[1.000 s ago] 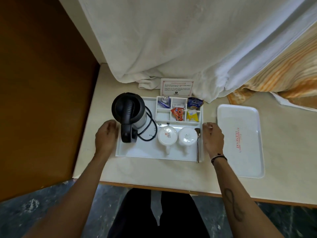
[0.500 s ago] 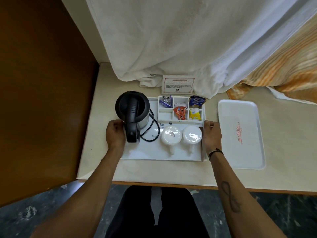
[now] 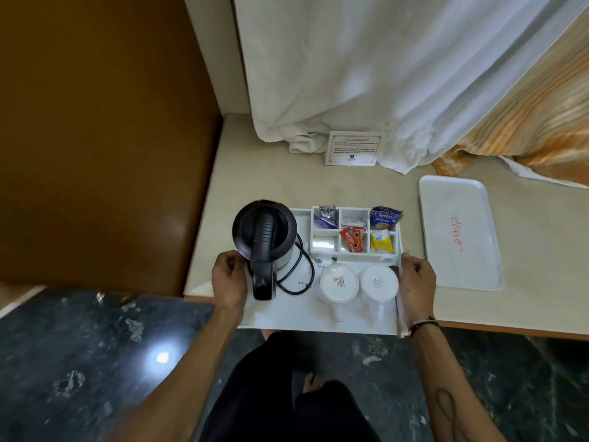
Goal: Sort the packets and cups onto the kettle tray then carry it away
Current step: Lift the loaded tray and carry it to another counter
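Head view, scene: A person stands at a cream counter [image 3: 280,186], both hands clamped on a white kettle tray [image 3: 287,311] whose near edge overhangs the counter's front over the dark floor [image 3: 79,362].
Head view, left grip: The left hand [image 3: 230,279] is curled around the tray's left edge, just beside the black kettle [image 3: 264,240]; fingers pressed on the rim.
Head view, right grip: The right hand [image 3: 417,282] is closed on the tray's right edge, thumb on top, beside a spoon [image 3: 396,282] lying along that side.
Head view, load: Two white cups [image 3: 358,283] sit upside down at the tray's front; the packets [image 3: 366,231] are filed in the divided compartments at the back. The kettle's cord [image 3: 296,269] is looped on the tray floor.
Head view, elsewhere: A second white tray [image 3: 459,231] lies well apart to the right; a printed card [image 3: 352,148] leans by a white curtain [image 3: 366,74].
Step in hand: Sorting appears finished; the carry-off looks to be under way.
Next move: Likely a level lift clear of the counter, as the tall kettle makes the left side heavier and the loose cups and spoon could slide.
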